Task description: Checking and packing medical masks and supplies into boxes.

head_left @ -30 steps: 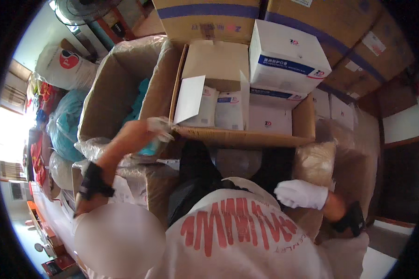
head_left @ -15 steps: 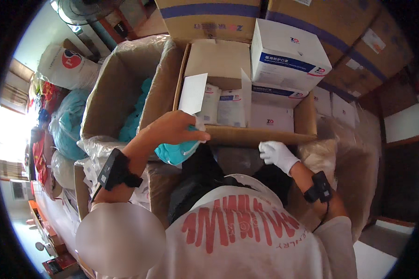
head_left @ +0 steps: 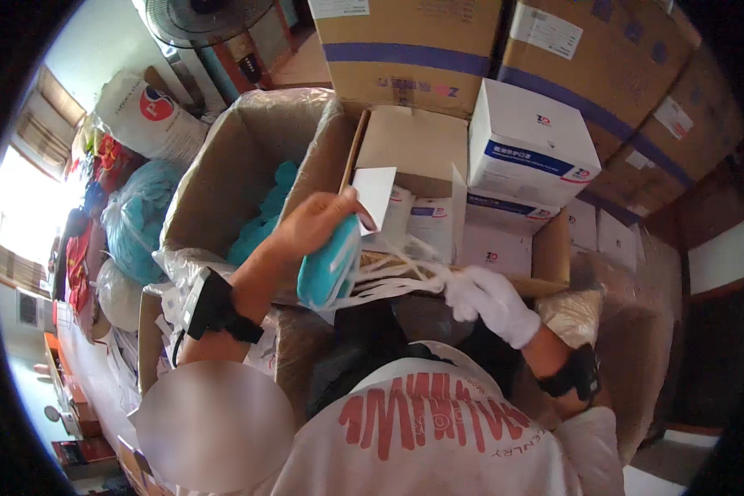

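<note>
A small stack of turquoise face masks (head_left: 324, 266) hangs from my bare left hand (head_left: 312, 221), whose fingers are closed over its upper edge. White elastic straps (head_left: 395, 281) stretch from the masks across to the right. Their far ends are gathered in my right hand (head_left: 494, 306), which wears a white glove and is closed. Both hands are over the near edge of an open carton (head_left: 559, 252). In this carton lie white packets (head_left: 431, 231) and a white box (head_left: 498, 246). More turquoise masks (head_left: 260, 217) lie in a plastic-lined carton (head_left: 211, 194) at the left.
A white box with a blue band (head_left: 531, 136) sits on the open carton's right part. Large sealed cartons (head_left: 409, 70) are stacked behind. Bags of turquoise material (head_left: 140, 217) and a white sack (head_left: 153, 116) stand far left, near a fan (head_left: 202, 21).
My left hand has turned the masks more upright and moved slightly right. The right hand has closed on the straps, which are now pulled out between both hands. The head view has shifted.
</note>
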Motion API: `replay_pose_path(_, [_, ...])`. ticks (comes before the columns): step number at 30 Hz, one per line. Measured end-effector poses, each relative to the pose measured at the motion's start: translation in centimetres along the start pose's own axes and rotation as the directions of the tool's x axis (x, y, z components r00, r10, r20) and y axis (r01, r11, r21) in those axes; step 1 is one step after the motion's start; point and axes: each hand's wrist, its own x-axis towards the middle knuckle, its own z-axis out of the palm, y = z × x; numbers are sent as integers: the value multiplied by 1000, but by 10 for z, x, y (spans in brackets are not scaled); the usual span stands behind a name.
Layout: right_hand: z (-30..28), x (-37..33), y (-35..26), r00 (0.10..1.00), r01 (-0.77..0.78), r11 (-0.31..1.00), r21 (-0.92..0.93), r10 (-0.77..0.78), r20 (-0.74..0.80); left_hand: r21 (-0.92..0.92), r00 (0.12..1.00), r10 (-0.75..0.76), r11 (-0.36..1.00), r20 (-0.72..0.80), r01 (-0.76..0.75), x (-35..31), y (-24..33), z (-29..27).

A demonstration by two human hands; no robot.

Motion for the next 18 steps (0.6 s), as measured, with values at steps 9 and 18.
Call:
replay_pose_path(9, [-6, 16, -59, 851, 371, 530, -762, -522, 51, 3, 959, 148, 988, -241, -152, 14, 19, 4])
replay_pose_path(18, [41, 52, -53, 905, 382, 793, -476, -424, 20, 209, 897, 155, 975, -414, -72, 11, 34, 13])
